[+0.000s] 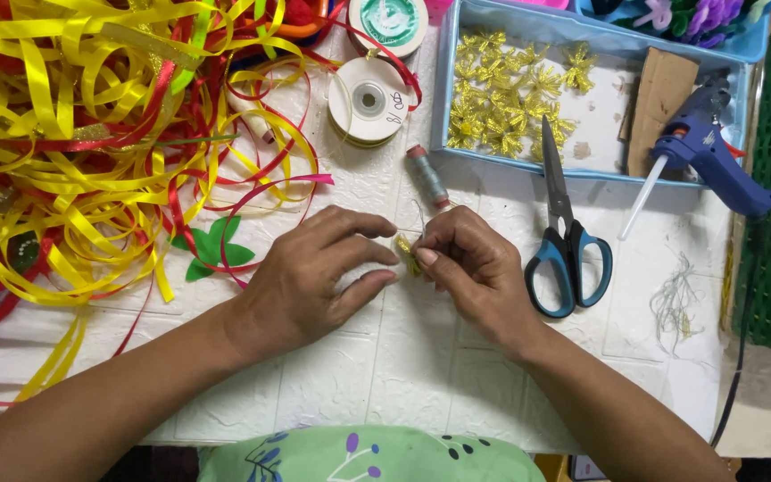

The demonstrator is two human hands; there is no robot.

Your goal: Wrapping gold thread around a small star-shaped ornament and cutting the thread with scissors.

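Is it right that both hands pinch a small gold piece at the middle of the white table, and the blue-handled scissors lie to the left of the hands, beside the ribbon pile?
Not quite. The head view shows the scissors to the right of the hands, below the blue tray, away from the ribbon pile. The rest holds: the left hand and right hand pinch the small gold piece on the white table.

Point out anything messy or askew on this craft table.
The yellow and red ribbons sprawl in a loose tangle at the table's left. The scissors lie with their tip over the blue tray's rim. Thread scraps litter the right.
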